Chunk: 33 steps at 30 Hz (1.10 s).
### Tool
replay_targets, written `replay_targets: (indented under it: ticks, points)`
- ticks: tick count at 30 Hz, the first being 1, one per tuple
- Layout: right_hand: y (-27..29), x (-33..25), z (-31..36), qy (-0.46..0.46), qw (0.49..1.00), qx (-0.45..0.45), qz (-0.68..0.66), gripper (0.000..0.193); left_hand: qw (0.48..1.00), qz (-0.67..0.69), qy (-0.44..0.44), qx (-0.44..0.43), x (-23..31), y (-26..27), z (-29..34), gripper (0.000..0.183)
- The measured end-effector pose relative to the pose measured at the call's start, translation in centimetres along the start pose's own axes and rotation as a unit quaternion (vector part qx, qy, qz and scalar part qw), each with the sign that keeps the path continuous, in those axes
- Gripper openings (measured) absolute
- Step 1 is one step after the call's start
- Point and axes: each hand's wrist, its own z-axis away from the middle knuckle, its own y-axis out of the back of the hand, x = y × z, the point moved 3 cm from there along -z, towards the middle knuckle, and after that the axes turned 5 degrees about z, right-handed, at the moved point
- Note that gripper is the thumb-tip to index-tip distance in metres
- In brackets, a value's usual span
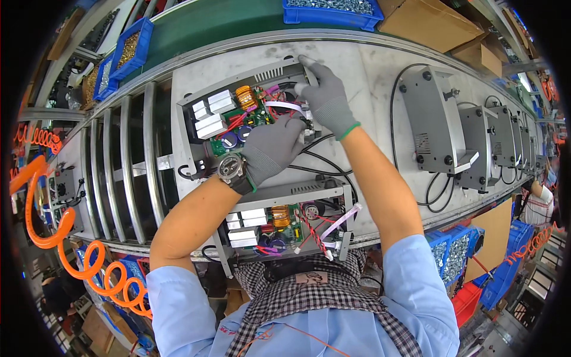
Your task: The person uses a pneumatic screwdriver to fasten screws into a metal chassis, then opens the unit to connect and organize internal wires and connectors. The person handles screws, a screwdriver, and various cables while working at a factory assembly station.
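An open grey metal case (229,85) lies before me, holding a green circuit board with white heat sinks (221,101) and a copper coil (245,97). My left hand (275,149), in a grey glove, reaches over the board to the case's right end. Its fingertips are bent together near the wires; what they pinch is hidden. My right hand (327,101), also gloved, has its fingers closed around the case's right end panel (311,77). Between the hands runs a white ribbon cable (284,106). Black cords (324,168) trail out below the right end.
Closer to me sits a second open case (297,195) with loose wires. Grey housings (429,119) line the bench on the right. Metal rollers (128,160) lie left. Blue bins of small parts (333,16) stand beyond. An orange coiled hose (65,238) hangs at left.
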Motion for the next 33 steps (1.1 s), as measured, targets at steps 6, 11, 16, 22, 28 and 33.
replay_targets:
  ticks: [6,11,16,22,28,33]
  points:
    - [0.0,-1.9,0.8,-0.191,0.952,-0.019,-0.239,0.052,0.999,0.017,-0.026,-0.008,-1.4,0.2,0.5,0.026]
    - [0.4,-2.9,1.1,-0.236,0.937,0.005,-0.257,0.053,0.997,-0.018,-0.077,0.012,-1.0,0.4,0.4,0.028]
    - [1.0,-3.3,1.4,-0.264,0.923,0.047,-0.276,0.053,0.998,0.006,-0.057,-0.023,-0.6,0.9,-0.3,0.023]
    - [-0.5,-1.1,2.3,-0.254,0.93,0.085,-0.251,0.048,0.98,0.197,0.013,0.011,-2.1,-0.1,0.2,0.021]
    - [0.1,-0.9,1.9,-0.229,0.935,0.091,-0.255,0.052,0.987,0.158,0.001,0.029,-1.5,-0.3,-0.4,0.023]
    - [-0.7,-0.6,2.0,-0.228,0.942,0.138,-0.205,0.041,0.985,0.164,0.054,-0.002,-0.8,-0.4,-0.6,0.022]
